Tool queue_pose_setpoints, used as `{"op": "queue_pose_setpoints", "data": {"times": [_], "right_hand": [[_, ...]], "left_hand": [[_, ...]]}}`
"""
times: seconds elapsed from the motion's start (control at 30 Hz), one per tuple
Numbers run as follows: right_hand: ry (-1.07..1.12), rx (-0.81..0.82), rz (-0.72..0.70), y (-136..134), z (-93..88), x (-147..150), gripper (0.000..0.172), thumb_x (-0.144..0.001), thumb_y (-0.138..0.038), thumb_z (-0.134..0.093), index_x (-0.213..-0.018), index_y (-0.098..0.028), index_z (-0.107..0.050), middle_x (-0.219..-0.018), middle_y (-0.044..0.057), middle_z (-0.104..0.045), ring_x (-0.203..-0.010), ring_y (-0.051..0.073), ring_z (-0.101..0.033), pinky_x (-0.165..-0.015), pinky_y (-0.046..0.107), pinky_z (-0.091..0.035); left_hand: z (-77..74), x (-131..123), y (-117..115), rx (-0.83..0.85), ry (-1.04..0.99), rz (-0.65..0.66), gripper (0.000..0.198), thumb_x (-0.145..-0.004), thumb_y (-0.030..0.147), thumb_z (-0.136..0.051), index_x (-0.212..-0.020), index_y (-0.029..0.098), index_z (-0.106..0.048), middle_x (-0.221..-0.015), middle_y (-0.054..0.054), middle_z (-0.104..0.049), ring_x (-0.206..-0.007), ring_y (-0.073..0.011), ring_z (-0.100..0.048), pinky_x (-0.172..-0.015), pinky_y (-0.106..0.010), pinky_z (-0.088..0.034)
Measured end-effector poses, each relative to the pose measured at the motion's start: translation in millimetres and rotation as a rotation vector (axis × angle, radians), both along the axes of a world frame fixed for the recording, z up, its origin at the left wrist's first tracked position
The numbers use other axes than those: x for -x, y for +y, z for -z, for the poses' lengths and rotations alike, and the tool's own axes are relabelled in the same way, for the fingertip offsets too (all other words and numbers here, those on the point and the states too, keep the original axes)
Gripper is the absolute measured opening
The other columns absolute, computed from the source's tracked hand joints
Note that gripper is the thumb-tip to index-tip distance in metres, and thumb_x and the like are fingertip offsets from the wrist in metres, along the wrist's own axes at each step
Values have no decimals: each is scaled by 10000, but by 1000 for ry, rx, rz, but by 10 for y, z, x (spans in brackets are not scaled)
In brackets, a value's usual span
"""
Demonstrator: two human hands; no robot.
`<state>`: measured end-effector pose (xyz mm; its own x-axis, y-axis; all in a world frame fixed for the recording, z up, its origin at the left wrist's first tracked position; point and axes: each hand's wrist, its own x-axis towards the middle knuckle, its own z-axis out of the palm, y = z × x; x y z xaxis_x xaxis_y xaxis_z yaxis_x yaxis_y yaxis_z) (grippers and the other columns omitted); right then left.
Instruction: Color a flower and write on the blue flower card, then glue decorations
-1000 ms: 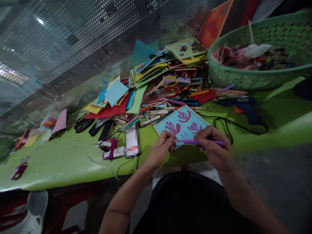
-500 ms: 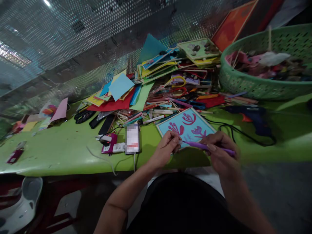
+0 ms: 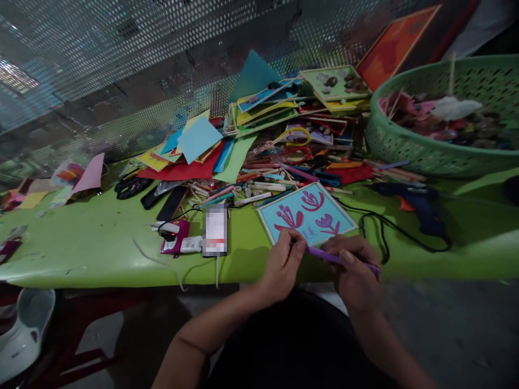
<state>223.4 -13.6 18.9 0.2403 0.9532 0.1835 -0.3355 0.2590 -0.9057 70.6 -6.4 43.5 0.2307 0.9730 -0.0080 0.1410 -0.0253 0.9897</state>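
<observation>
A purple marker pen [image 3: 328,256] lies slanted in my right hand [image 3: 359,273], whose fingers are wrapped round it. Its tip end reaches the fingertips of my left hand [image 3: 286,265]. The left fingers are pinched together; what they hold, if anything, is hidden behind them. Just beyond both hands a light-blue picture panel [image 3: 302,229] with a pale wooden border lies on the green table [image 3: 109,227]. Red and purple flowers are drawn on it. My hands overlap its near edge from this viewpoint.
To the right lie a dark blue glue gun [image 3: 425,208] with a black cord and a green basket [image 3: 389,140] of mixed bits. Behind the panel are heaped pens, sticks and coloured paper [image 3: 200,139]. A phone [image 3: 215,229] and purple power strip [image 3: 174,237] lie left.
Both hands have come slightly lower in view, toward my body, with the marker. Its tip is now right against the left fingers, and more of the panel shows. The view has shifted slightly.
</observation>
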Motion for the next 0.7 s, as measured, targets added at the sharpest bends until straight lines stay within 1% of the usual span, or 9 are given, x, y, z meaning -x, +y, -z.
{"op": "queue_pose_setpoints", "data": {"times": [0.13,0.23,0.33,0.4,0.47,0.53,0.57,0.63,0.7], "right_hand": [[2,23,19,-23,45,28,152,-844,-395,-655,-722,-306,-666,-659,29,-588,-633,219,-536,-544,353,-424],[-8,66,-15,4,81,-12,156,-841,-387,-669,-713,-299,-666,-655,25,-590,-585,201,-508,-498,335,-380],[-85,99,-96,115,56,-142,127,-828,-335,-709,-729,-258,-686,-664,6,-592,-567,162,-485,-499,309,-351],[-199,105,-117,263,-19,-286,92,-818,-324,-740,-788,-242,-709,-706,2,-613,-579,147,-483,-518,299,-347],[-325,71,-58,473,-131,-459,118,-824,-343,-752,-872,-240,-718,-783,11,-653,-617,153,-502,-547,299,-358],[-571,30,25,720,-242,-636,143,-832,-321,-764,-947,-246,-724,-848,28,-681,-712,183,-551,-640,323,-400],[-723,-22,72,844,-282,-716,130,-841,-309,-756,-953,-252,-722,-885,41,-696,-773,208,-578,-712,349,-422],[-994,-129,94,1062,-307,-850,100,-876,-263,-707,-973,-288,-716,-961,70,-710,-928,266,-596,-858,407,-427],[-1148,-184,142,1212,-257,-940,115,-875,-227,-692,-963,-298,-713,-987,93,-701,-1025,308,-578,-922,443,-413]], "left_hand": [[56,-66,-80,-7,18,-23,286,-1040,473,-399,-986,213,-505,-881,-11,-514,-799,-156,-467,-753,-286,-386],[93,-76,-50,24,20,-21,309,-1035,494,-398,-975,210,-504,-891,-15,-530,-804,-157,-481,-752,-286,-391],[77,13,107,38,46,39,310,-1031,491,-404,-996,209,-527,-909,-19,-566,-834,-161,-523,-776,-288,-411],[32,145,285,4,66,98,288,-1040,448,-387,-1075,210,-546,-989,-37,-612,-906,-174,-577,-824,-299,-439],[-21,313,496,-105,236,40,244,-1034,382,-409,-1071,206,-574,-1045,-59,-646,-971,-195,-592,-877,-321,-440],[-57,474,696,-219,503,-70,180,-1011,315,-466,-1054,199,-596,-1109,-81,-662,-1052,-224,-588,-929,-351,-425],[-64,538,777,-265,623,-79,165,-1003,291,-480,-1048,195,-607,-1122,-86,-669,-1069,-237,-588,-942,-366,-418],[-52,615,883,-304,840,-79,165,-997,281,-501,-1043,190,-631,-1129,-95,-683,-1090,-271,-593,-960,-406,-406],[-16,632,919,-328,996,-84,179,-996,289,-510,-1043,190,-652,-1128,-103,-687,-1110,-303,-594,-966,-439,-398]]}}
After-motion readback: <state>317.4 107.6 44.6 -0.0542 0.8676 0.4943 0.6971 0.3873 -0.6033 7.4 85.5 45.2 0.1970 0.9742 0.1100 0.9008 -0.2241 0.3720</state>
